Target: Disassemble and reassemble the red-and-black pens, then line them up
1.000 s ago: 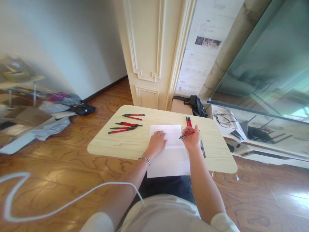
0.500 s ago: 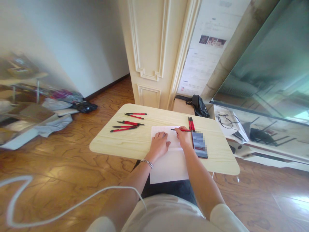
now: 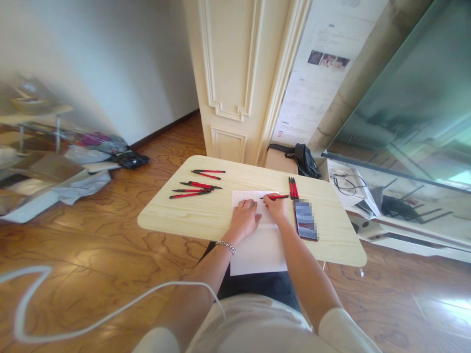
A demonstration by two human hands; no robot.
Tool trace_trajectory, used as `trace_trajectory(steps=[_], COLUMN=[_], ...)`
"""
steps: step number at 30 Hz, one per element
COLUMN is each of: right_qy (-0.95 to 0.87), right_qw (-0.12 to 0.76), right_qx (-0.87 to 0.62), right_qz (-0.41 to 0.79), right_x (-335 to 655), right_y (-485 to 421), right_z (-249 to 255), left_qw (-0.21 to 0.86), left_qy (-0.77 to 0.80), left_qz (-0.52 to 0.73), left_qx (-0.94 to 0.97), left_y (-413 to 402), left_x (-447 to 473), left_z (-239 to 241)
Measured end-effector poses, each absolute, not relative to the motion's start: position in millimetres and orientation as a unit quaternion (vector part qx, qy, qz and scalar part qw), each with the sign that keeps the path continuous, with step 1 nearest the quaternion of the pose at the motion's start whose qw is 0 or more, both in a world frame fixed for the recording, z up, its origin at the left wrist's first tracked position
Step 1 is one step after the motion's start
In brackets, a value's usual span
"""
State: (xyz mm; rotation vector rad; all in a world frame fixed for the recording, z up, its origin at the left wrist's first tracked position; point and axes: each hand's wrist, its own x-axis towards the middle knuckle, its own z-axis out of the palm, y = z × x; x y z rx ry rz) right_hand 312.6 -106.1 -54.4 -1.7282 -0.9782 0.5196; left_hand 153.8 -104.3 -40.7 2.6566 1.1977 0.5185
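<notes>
My right hand (image 3: 275, 208) grips a red-and-black pen (image 3: 282, 197), its dark tip pointing left over a white sheet of paper (image 3: 253, 257). Flat on the same sheet rests my left hand (image 3: 245, 217), fingers stretched out, with a ring on one finger. The paper hangs over the near table edge toward my lap. Just right of my right hand lies a phone (image 3: 306, 220) with a blurred screen. Behind the phone, several red pens (image 3: 293, 188) stand side by side in a neat row. Any writing on the sheet is too faint to make out.
More red-and-black pens (image 3: 195, 189) lie loosely on the left of the light wooden table (image 3: 162, 215). A black bag (image 3: 306, 159) sits beyond the far edge. A white cable (image 3: 121, 309) loops across my left arm.
My right hand and its pen have shifted slightly left across the paper. My left hand stays on the sheet, and the view has moved a little.
</notes>
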Motion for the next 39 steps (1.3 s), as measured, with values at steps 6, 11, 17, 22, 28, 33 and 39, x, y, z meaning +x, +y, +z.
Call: trace_trajectory(steps=[6,11,17,22,28,33,39], right_qy=[-0.415,-0.413,-0.352,-0.249,-0.211,-0.159,-0.136], right_qw=[0.504,0.5,0.573,0.719,0.774,0.773,0.759], right_qx=[-0.728,-0.735,-0.7,-0.562,-0.384,-0.288,-0.272], right_qz=[0.21,0.2,0.24,0.324,0.456,0.543,0.576], right_x=[313.0,312.4,314.5,318.8,318.1,322.0,329.9], right_y=[-105.8,-105.6,-103.1,-112.2,-142.4,-161.6,-168.2], right_z=[-52.9,-52.9,-51.0,-36.3,-17.1,-8.4,-8.0], left_qw=[0.095,0.093,0.093,0.093,0.1,0.116,0.18], left_qy=[0.404,0.404,0.411,0.404,0.383,0.351,0.352], left_qz=[0.178,0.174,0.159,0.155,0.166,0.24,0.354], left_qx=[0.892,0.893,0.893,0.897,0.903,0.898,0.848], left_y=[-104.2,-103.7,-104.5,-95.1,-76.6,-79.4,-105.6], left_x=[154.0,153.9,154.0,155.7,162.3,162.2,150.5], left_z=[-40.4,-39.3,-38.9,-41.5,-44.7,-43.0,-36.7])
